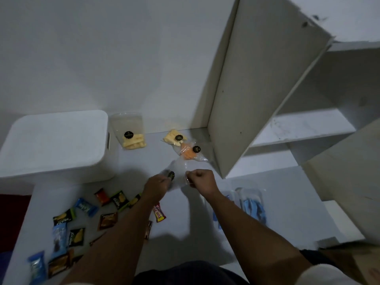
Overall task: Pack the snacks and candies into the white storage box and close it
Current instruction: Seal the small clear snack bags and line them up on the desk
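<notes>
Both hands hold one clear plastic snack bag (176,176) up in the air, just above the white table (185,233). The left hand (157,185) pinches its left side, by a round black sticker. The right hand (200,178) is curled tight and grips the right side. The white storage box (55,145) sits to the left with its lid on. A bag of yellow sticks (131,133) leans just beside the box. Another yellow bag (174,137) and an orange bag (190,152) lie near the back. Small wrapped candies (82,219) lie scattered on the near left part of the table.
</notes>
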Motion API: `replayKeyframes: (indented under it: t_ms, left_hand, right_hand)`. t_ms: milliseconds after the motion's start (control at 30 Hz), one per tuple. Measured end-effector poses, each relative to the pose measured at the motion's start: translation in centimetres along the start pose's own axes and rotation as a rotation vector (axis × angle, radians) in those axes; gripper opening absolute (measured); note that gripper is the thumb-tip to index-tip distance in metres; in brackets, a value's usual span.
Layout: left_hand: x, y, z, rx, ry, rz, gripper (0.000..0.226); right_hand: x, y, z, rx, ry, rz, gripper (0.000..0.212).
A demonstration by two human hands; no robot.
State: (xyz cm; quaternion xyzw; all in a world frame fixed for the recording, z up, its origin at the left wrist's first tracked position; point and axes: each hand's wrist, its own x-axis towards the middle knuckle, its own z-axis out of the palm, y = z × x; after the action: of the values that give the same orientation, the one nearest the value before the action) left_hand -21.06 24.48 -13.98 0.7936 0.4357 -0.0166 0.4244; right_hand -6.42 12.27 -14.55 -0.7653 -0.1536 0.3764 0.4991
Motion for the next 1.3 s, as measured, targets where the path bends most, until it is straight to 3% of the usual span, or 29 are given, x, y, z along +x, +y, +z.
replayKeyframes:
  t_ms: [33,67,100,167,200,233,300,433,533,700,933,1167,1233,1300]
  left_hand:
    - [-0.7,0.6,0.1,-0.007,0.003,0.045,0.033]
    - [-1.3,0.6,0.3,-0.064,-0.118,-0.001,0.028]
    - [-0.6,-0.7,0.9,-0.061,-0.178,0.078,0.032]
    - [-1.7,-0.7,1.0,-0.183,-0.05,0.168,0.043]
    - [-3.2,0.8,0.7,-0.355,-0.078,0.071,0.032]
    - [-4.8,2.4,0.8,-0.443,0.045,0.053,0.028]
    - [-6.6,3.1,1.3,-0.557,0.041,-0.163,0.04]
    - [-9.4,3.3,1.6,-0.463,0.074,-0.123,0.03]
    - [-11.6,3.3,1.5,-0.315,0.151,-0.051,0.037]
    - [-15.1,3.0,1.4,-0.282,0.275,-0.033,0.046]
    - [-17.0,1.1,0.0,-0.302,0.379,-0.119,0.038]
    - [-18.7,0.5,-0.6,-0.238,0.258,-0.045,0.03]
    - [-19.5,0.0,-1.0,-0.233,0.256,-0.008,0.03]
    - [-20.3,-0.9,-2.0,-0.259,0.327,0.02,0.022]
  right_hand:
    - [-0.7,-0.4,0.0,-0.021,-0.023,-0.04,0.023]
    - [-1.4,-0.6,0.0,-0.048,-0.044,-0.081,0.016]
    - [-2.1,-0.8,-0.1,-0.078,-0.065,-0.12,0.012]
    - [-3.6,-0.9,-0.4,-0.13,-0.108,-0.184,0.008]
    - [-4.3,-0.8,-0.6,-0.158,-0.128,-0.211,0.006]
    - [-5.1,-0.8,-0.8,-0.186,-0.147,-0.237,0.005]
    - [-6.5,-0.5,-1.2,-0.227,-0.162,-0.276,0.006]
    - [-8.8,-0.1,-1.4,-0.273,-0.155,-0.287,0.023]
    - [-10.0,0.1,-1.1,-0.34,-0.096,-0.268,0.03]
    - [-10.8,-0.3,-0.3,-0.294,0.023,-0.239,0.008]
    - [-13.6,-0.6,1.6,-0.284,-0.148,-0.385,0.027]
    - [-14.7,-1.5,2.4,-0.338,0.124,-0.396,0.02]
    - [-14.9,-2.0,2.8,-0.298,0.086,-0.394,0.019]
    - [-15.6,-2.8,3.2,-0.248,-0.06,-0.383,0.016]
